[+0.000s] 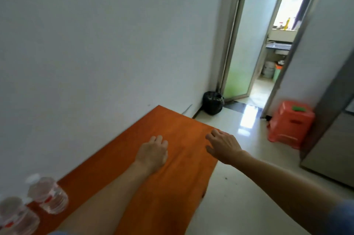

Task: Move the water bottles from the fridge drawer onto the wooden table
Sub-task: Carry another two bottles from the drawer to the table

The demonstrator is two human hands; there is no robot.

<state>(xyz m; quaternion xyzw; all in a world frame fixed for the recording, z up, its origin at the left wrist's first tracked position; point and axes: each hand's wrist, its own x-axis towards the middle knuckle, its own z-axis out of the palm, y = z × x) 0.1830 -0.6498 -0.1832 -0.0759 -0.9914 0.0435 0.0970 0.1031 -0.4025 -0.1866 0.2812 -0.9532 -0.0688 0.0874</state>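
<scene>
Two clear plastic water bottles (48,195) stand at the near left corner of the orange wooden worktop (178,125), while the left hand (153,153) and right hand (223,148) hover over it empty, fingers loosely curled, so the sensible move is turning to the grey fridge (329,139) for more.

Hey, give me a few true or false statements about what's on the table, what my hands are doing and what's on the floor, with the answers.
1. Two water bottles stand on the wooden table. True.
2. The right hand holds a bottle. False: it holds nothing and hovers at the table's edge.
3. The left hand holds nothing. True.
4. The stool is blue. False: it is red, with a small green thing on top.
5. A black bag sits on the floor. True.
</scene>
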